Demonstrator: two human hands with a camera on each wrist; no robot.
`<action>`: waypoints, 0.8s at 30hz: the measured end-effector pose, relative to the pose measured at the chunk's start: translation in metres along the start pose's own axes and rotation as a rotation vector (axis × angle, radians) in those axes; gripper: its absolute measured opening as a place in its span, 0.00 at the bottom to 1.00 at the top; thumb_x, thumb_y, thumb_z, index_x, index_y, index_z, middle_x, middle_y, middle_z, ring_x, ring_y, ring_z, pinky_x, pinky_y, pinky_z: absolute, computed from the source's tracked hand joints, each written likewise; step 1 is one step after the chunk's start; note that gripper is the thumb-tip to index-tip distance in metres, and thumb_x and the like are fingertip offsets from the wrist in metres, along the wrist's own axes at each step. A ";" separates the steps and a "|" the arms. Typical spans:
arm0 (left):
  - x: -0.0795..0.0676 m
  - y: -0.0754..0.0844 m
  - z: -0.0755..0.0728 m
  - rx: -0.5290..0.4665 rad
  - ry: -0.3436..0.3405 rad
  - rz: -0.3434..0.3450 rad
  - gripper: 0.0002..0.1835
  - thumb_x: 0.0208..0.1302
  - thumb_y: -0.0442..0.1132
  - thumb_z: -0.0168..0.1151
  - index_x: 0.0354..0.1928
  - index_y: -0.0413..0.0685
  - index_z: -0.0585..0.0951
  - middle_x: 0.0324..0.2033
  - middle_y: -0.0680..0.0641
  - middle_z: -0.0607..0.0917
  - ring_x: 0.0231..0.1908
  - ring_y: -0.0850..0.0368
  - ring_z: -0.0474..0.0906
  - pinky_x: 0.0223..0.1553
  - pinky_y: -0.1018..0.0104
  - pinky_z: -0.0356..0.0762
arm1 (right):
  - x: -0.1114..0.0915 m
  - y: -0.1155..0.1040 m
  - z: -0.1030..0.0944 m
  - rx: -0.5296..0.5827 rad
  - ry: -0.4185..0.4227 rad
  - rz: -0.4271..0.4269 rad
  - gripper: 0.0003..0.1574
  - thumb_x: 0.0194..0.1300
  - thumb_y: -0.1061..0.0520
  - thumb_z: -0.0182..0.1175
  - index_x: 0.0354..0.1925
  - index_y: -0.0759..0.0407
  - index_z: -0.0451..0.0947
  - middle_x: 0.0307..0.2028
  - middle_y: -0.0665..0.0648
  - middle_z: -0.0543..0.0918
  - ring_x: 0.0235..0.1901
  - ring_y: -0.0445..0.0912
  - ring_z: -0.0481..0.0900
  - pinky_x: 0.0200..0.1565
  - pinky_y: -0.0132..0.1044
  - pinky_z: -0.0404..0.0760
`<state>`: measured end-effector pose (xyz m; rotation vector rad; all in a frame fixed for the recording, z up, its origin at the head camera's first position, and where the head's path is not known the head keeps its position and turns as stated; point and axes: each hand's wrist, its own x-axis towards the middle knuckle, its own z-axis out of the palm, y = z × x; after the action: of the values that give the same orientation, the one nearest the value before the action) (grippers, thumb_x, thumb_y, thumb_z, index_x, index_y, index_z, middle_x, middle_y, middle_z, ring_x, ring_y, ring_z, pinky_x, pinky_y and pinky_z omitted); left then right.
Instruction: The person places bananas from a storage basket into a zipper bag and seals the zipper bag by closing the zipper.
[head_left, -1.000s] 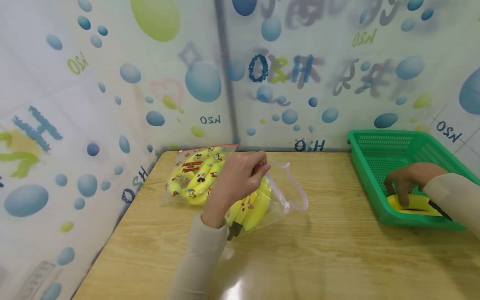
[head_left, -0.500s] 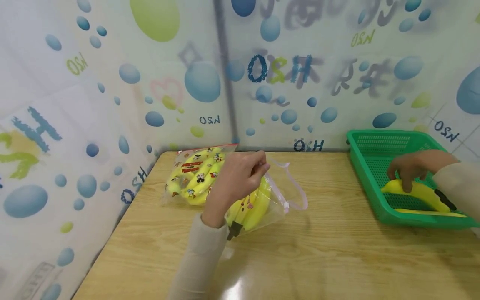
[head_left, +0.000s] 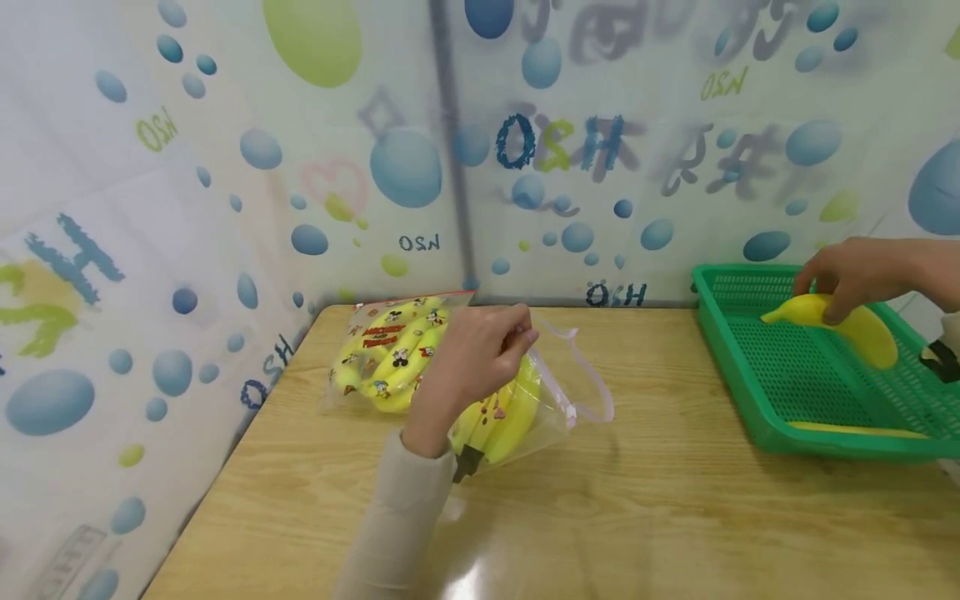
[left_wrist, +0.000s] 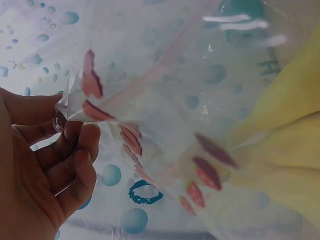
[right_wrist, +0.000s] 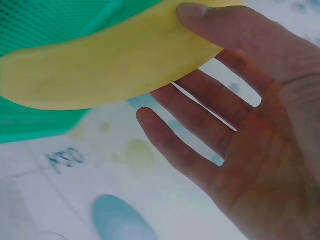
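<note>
My left hand pinches the edge of a clear zip bag between thumb and fingers, holding its lilac-edged mouth raised. Inside that bag lie several yellow bananas, with a dark stem end at the bottom. Over the green basket, my right hand holds a single banana, thumb on one side and fingers behind it. The banana hangs above the basket floor with its tip pointing left.
Another printed zip bag with a red seal and bananas inside lies behind the left arm. One more yellow banana lies along the basket's near wall. A patterned curtain stands behind the wooden table.
My right hand has lifted the banana up from the basket floor, uncovering the one by the near wall. The left hand has stayed in place with the bag.
</note>
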<state>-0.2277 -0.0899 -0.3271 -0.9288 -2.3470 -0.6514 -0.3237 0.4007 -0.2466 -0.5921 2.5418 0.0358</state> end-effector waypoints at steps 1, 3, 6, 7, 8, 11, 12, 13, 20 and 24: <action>0.000 0.000 0.000 0.000 0.001 0.000 0.13 0.72 0.38 0.62 0.26 0.53 0.76 0.16 0.57 0.69 0.17 0.65 0.62 0.23 0.71 0.58 | -0.003 -0.004 -0.003 -0.016 0.026 -0.011 0.25 0.62 0.60 0.69 0.55 0.69 0.78 0.41 0.59 0.88 0.38 0.51 0.83 0.38 0.46 0.81; 0.000 0.000 0.000 0.002 0.004 0.001 0.13 0.72 0.38 0.62 0.26 0.53 0.76 0.16 0.57 0.69 0.17 0.65 0.62 0.23 0.71 0.58 | -0.008 -0.015 -0.009 -0.039 0.076 -0.026 0.25 0.63 0.59 0.70 0.55 0.66 0.78 0.43 0.59 0.89 0.39 0.50 0.85 0.39 0.46 0.82; 0.000 0.001 -0.001 0.006 0.006 0.003 0.13 0.72 0.38 0.62 0.26 0.53 0.75 0.16 0.57 0.69 0.17 0.65 0.62 0.23 0.71 0.58 | -0.014 -0.038 -0.014 -0.068 0.157 -0.044 0.26 0.63 0.57 0.71 0.57 0.64 0.78 0.45 0.57 0.89 0.41 0.50 0.86 0.40 0.45 0.83; 0.000 0.001 -0.001 0.006 0.008 0.005 0.13 0.72 0.38 0.62 0.26 0.54 0.75 0.16 0.57 0.68 0.17 0.65 0.62 0.23 0.70 0.58 | -0.016 -0.047 -0.016 -0.075 0.191 -0.051 0.27 0.62 0.57 0.72 0.57 0.63 0.78 0.45 0.57 0.89 0.42 0.50 0.86 0.41 0.46 0.83; -0.001 0.001 -0.001 0.003 0.009 0.006 0.14 0.72 0.38 0.62 0.25 0.54 0.75 0.16 0.57 0.68 0.17 0.65 0.62 0.23 0.70 0.58 | -0.017 -0.056 -0.017 -0.080 0.221 -0.057 0.29 0.61 0.57 0.73 0.58 0.64 0.78 0.46 0.57 0.89 0.43 0.51 0.86 0.42 0.47 0.84; -0.001 0.001 0.000 -0.002 0.007 0.007 0.14 0.72 0.38 0.62 0.25 0.53 0.75 0.15 0.57 0.68 0.17 0.65 0.62 0.24 0.70 0.59 | -0.021 -0.080 -0.020 -0.085 0.312 -0.104 0.29 0.60 0.55 0.75 0.58 0.58 0.80 0.49 0.53 0.88 0.46 0.51 0.87 0.44 0.48 0.85; -0.001 0.001 0.000 -0.004 0.008 0.007 0.14 0.72 0.38 0.62 0.25 0.53 0.75 0.15 0.56 0.68 0.17 0.65 0.62 0.23 0.70 0.58 | -0.021 -0.088 -0.021 -0.086 0.338 -0.122 0.27 0.59 0.54 0.76 0.56 0.53 0.81 0.49 0.50 0.88 0.47 0.50 0.87 0.44 0.45 0.86; -0.001 0.001 0.000 -0.005 0.009 0.007 0.14 0.72 0.38 0.62 0.25 0.53 0.75 0.15 0.56 0.68 0.17 0.65 0.62 0.23 0.70 0.58 | -0.022 -0.095 -0.022 -0.087 0.364 -0.145 0.26 0.59 0.53 0.76 0.55 0.49 0.81 0.49 0.48 0.87 0.47 0.48 0.87 0.45 0.43 0.86; -0.001 0.000 -0.002 -0.007 0.011 0.008 0.14 0.72 0.38 0.62 0.25 0.53 0.75 0.16 0.56 0.68 0.17 0.64 0.62 0.23 0.70 0.58 | -0.029 -0.140 -0.024 -0.025 0.498 -0.355 0.26 0.59 0.55 0.76 0.53 0.36 0.81 0.49 0.39 0.84 0.46 0.38 0.86 0.43 0.31 0.86; -0.001 0.001 -0.004 -0.013 0.001 0.000 0.14 0.72 0.38 0.62 0.26 0.53 0.75 0.16 0.56 0.68 0.18 0.64 0.63 0.24 0.70 0.58 | -0.028 -0.158 -0.019 0.044 0.575 -0.512 0.30 0.58 0.60 0.76 0.56 0.39 0.81 0.49 0.39 0.85 0.46 0.33 0.85 0.42 0.30 0.86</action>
<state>-0.2253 -0.0926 -0.3244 -0.9340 -2.3440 -0.6683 -0.2454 0.2662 -0.2020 -1.3786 2.8183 -0.4268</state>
